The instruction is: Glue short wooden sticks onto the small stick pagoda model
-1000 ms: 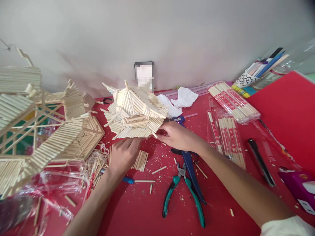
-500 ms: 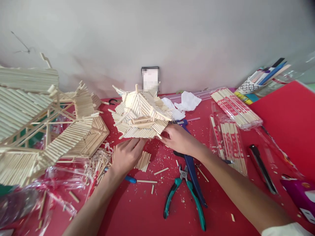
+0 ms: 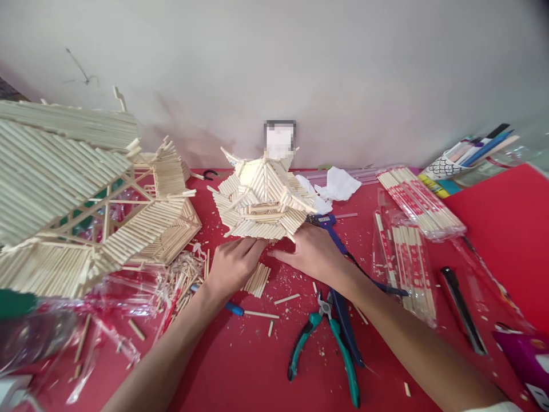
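A small roof model (image 3: 262, 200) built of pale wooden sticks stands on the red table (image 3: 249, 360) near the wall. My left hand (image 3: 231, 266) grips its lower front edge from beneath, fingers curled under it. My right hand (image 3: 315, 254) holds the roof's lower right edge, fingers tucked beneath. A short bundle of cut sticks (image 3: 257, 280) lies on the table between my hands.
A larger stick-built structure (image 3: 81, 194) fills the left side. Green-handled pliers (image 3: 328, 343) and a blue glue gun (image 3: 338, 269) lie by my right arm. Packs of wrapped chopsticks (image 3: 407, 240), a black knife (image 3: 463, 309), crumpled tissue (image 3: 337, 186) and a pen cup (image 3: 463, 157) lie right.
The view has shifted, so everything sits further right in the frame. Both hands stay on the small roof's lower edge, and my right hand has slipped a little more underneath it.
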Available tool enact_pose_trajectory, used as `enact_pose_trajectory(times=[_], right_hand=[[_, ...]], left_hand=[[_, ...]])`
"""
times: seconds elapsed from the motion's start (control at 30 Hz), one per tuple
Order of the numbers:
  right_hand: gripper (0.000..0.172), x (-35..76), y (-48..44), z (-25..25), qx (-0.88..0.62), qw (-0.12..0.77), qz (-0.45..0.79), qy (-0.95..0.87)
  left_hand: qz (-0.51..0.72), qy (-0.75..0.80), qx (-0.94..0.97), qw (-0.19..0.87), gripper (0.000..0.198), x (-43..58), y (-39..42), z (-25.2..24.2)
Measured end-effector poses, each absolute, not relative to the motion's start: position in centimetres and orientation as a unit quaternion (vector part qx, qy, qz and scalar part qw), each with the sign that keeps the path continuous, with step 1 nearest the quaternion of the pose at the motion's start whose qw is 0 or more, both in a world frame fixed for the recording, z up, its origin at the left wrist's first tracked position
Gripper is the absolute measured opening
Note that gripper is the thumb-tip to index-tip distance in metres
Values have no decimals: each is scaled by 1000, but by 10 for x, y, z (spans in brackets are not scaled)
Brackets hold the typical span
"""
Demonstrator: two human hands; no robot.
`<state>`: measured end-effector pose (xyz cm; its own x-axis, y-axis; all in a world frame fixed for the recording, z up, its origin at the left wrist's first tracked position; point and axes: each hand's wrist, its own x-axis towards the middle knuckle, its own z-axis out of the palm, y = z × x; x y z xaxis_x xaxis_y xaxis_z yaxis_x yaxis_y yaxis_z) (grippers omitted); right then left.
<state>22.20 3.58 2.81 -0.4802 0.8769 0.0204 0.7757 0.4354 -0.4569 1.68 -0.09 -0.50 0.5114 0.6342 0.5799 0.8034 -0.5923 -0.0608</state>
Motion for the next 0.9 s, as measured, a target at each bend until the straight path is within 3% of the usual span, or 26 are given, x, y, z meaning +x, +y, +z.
enact_pose_trajectory(times=[0.4,0.9], right_hand=[[31,220,35,28,-508,127,192,-830],[24,220,35,26,-505,133,173,-835]], left_hand=[[-266,-416,-856,155,23,17,0,-6],[-272,-414,-856,148,22,17,1,-7]])
